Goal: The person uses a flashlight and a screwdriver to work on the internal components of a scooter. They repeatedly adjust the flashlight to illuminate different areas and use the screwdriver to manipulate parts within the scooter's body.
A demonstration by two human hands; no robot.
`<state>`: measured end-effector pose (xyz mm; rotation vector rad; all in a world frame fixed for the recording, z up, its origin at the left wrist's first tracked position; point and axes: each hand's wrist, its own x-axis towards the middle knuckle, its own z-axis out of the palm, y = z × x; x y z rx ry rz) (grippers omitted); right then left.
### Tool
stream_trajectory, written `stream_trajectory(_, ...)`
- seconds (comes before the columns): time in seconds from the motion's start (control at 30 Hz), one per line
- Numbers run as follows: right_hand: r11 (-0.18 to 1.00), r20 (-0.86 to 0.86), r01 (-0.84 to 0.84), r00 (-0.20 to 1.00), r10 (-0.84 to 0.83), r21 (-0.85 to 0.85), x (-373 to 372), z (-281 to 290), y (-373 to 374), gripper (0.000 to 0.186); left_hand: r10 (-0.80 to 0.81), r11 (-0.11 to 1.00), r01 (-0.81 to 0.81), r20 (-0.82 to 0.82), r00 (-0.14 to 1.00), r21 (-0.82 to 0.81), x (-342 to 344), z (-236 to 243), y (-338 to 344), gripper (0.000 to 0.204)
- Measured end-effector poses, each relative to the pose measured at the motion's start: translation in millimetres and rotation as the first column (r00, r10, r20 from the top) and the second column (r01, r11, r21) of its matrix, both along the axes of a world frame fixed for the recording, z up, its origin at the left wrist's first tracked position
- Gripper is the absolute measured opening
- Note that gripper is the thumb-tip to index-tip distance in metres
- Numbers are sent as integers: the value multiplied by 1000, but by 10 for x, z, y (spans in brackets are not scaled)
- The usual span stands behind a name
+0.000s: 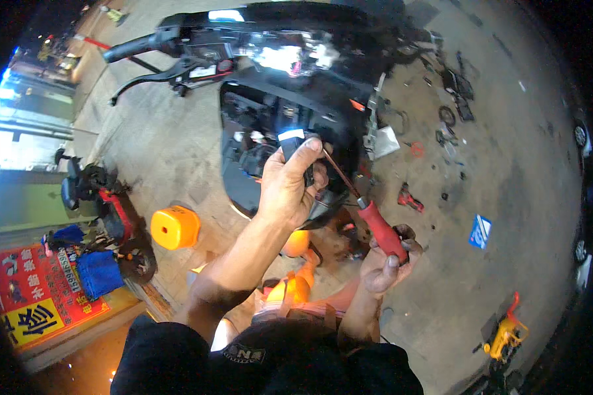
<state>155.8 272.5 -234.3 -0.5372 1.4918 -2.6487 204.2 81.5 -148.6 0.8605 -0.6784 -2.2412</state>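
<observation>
My left hand [290,181] is closed, thumb on top, around a small black rectangular part [295,148] with a white upper end. My right hand [390,263] grips the red handle of a screwdriver [380,230]. Its thin metal shaft slants up and left, the tip ending beside the left thumb; whether it touches the black part I cannot tell. Behind both hands stands the black front of a scooter [244,191], its inner panel opened and wiring and parts showing. The scooter's handlebar grip [135,47] and brake lever [145,79] stick out to the left.
An orange plastic stool [175,227] stands on the floor at left, near a parked red-and-black scooter [115,210]. Loose parts and cables are strewn at right, with a red power tool [410,198], a blue-and-white packet [480,232] and a yellow tool [505,339].
</observation>
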Motion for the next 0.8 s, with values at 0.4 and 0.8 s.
stream_trajectory(0.4,981,312,-119,936,161,-152,-1401,-652,1709,37,-224,974,224,156,962,19,-1358,-866,1334,9)
stream_trajectory(0.8,694,601,-156,653,-462,703,-2669,-4598,3126,28,21,821,540,955,296,-186,-2452,-6384,1976,26)
